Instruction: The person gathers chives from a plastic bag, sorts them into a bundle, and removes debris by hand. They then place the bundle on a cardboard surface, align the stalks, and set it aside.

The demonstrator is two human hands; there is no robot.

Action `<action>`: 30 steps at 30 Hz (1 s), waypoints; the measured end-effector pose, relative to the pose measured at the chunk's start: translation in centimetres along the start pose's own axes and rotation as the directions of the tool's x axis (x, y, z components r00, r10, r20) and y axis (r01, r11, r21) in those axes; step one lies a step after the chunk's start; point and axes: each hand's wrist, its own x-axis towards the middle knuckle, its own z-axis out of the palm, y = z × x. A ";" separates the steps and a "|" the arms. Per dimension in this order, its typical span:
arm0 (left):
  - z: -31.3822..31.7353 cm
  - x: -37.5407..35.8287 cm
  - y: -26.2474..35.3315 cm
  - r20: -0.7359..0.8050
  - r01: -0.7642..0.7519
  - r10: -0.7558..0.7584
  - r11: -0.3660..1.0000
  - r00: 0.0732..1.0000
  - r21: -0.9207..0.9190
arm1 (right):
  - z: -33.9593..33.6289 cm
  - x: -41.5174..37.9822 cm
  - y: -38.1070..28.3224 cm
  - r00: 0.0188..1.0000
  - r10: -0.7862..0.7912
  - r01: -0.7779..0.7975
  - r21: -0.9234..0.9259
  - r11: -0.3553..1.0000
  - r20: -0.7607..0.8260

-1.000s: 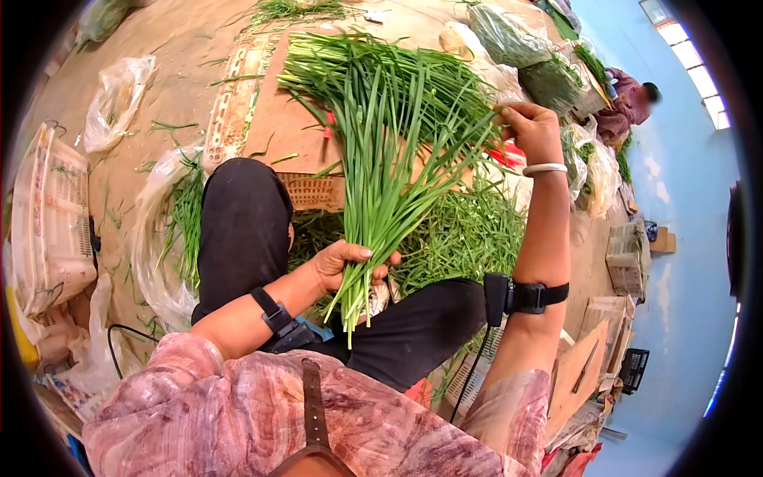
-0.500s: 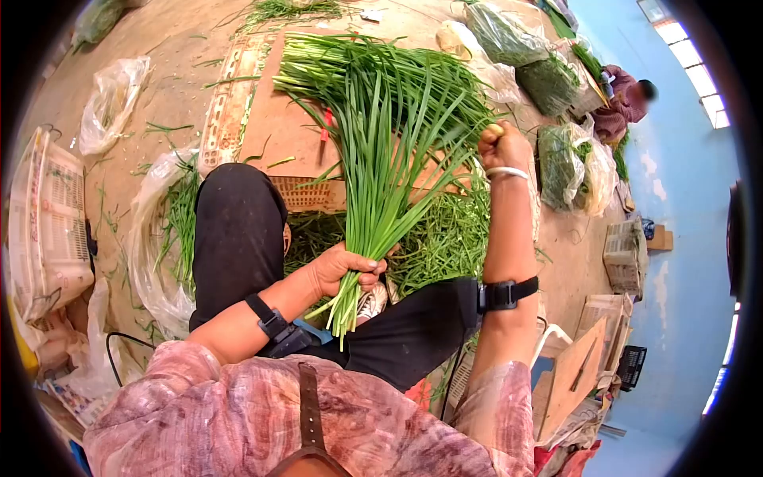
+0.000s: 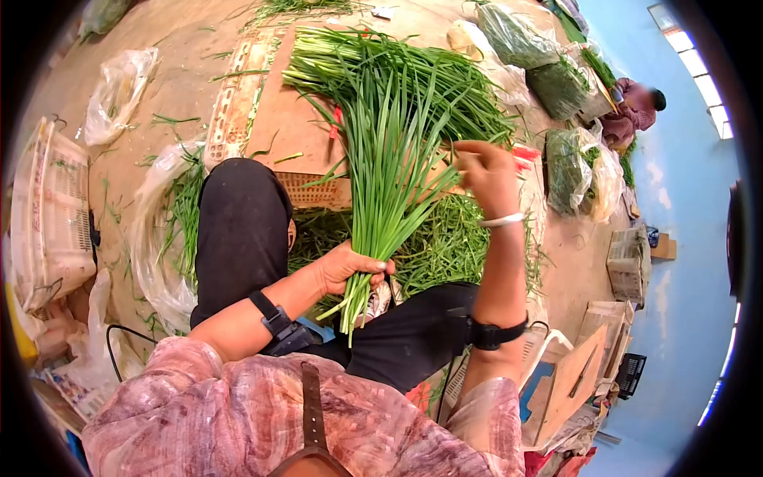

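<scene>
My left hand (image 3: 355, 268) is closed around the pale stem ends of a bunch of garlic chives (image 3: 385, 183), whose long green leaves fan out away from me. The stem tips poke out below my fist, above my lap. Beside the leaves on the right is my right hand (image 3: 485, 176), a white bangle at its wrist. Its fingers are partly spread and a little blurred, with nothing visible held in them. Behind the bunch, a thick pile of garlic chives (image 3: 469, 87) lies on a brown board (image 3: 278, 119). A red-handled tool (image 3: 335, 122) sits there, partly covered by leaves.
Loose green trimmings (image 3: 453, 238) lie below the board between my knees. A plastic bag (image 3: 151, 230) with greens is at my left, near a white crate (image 3: 52, 215). Bagged greens (image 3: 568, 171) stand at right; another person (image 3: 632, 115) sits beyond. Red strips (image 3: 524, 157) show behind my right hand.
My right hand has come down and left toward the leaves, its fist loosening into spread fingers. The red strips now show. My left hand keeps its hold on the bunch.
</scene>
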 end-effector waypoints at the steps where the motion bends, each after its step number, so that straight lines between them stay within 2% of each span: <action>1: 0.1 0.0 0.0 -0.002 -0.001 0.001 1.000 1.000 0.010 | 1.8 0.0 -0.5 0.997 -0.012 0.014 -0.021 1.000 0.072; 2: 0.2 0.0 0.0 -0.004 -0.004 0.004 1.000 1.000 0.018 | 3.2 0.4 -0.7 0.989 -0.022 0.029 -0.043 0.999 0.146; 6: 0.4 -0.1 0.0 -0.018 -0.035 0.036 0.996 0.999 0.083 | 5.6 2.6 2.4 0.988 0.035 -0.005 -0.199 0.980 0.149; 8: 0.3 -0.1 0.0 -0.011 -0.051 0.052 0.994 0.999 0.094 | 5.4 3.0 3.3 0.999 -0.026 0.015 -0.391 0.920 -0.023; 14: 0.7 -0.1 0.0 -0.035 -0.060 0.063 0.994 0.997 0.093 | 5.0 4.4 3.6 1.000 0.026 -0.023 -0.418 0.908 0.002; 16: 0.4 -0.1 0.0 -0.043 -0.040 0.045 0.993 0.998 0.107 | 5.1 5.0 3.7 0.997 0.041 0.003 -0.556 0.831 0.067; 18: 0.3 0.0 0.0 -0.022 -0.055 0.059 0.989 0.998 0.139 | 5.4 5.2 3.4 0.995 0.048 0.010 -0.563 0.826 0.088; 20: 0.3 0.0 0.0 -0.022 -0.058 0.062 0.987 0.998 0.151 | 5.9 4.8 2.7 0.984 0.002 -0.120 -0.648 0.752 -0.179; 21: 0.4 0.1 0.0 -0.021 -0.060 0.064 0.987 0.998 0.151 | 5.7 4.5 0.5 0.971 0.112 -0.222 -0.632 0.742 -0.209; 22: 0.6 0.1 0.0 -0.043 -0.061 0.068 0.987 0.997 0.148 | 5.8 4.6 0.6 0.972 0.110 -0.219 -0.633 0.743 -0.207; 24: 0.6 0.0 0.0 -0.067 -0.060 0.070 0.988 0.995 0.144 | 6.1 4.7 1.0 0.965 -0.115 -0.015 -0.491 0.871 -0.234; 25: 0.5 0.0 -0.1 -0.068 -0.057 0.068 0.988 0.995 0.147 | 6.3 4.8 1.1 0.958 -0.168 0.073 -0.368 0.927 -0.233; 26: 0.4 0.0 -0.2 -0.068 -0.055 0.065 0.987 0.996 0.150 | 6.4 5.0 1.2 0.958 -0.168 0.072 -0.369 0.927 -0.233; 28: 0.7 0.0 -0.2 -0.093 -0.056 0.071 0.986 0.993 0.156 | 6.8 5.6 1.3 0.958 -0.245 0.141 -0.500 0.854 -0.149; 30: 0.9 0.0 -0.3 -0.118 -0.058 0.077 0.985 0.990 0.162 | 6.8 5.7 1.4 0.966 -0.216 0.110 -0.536 0.837 -0.140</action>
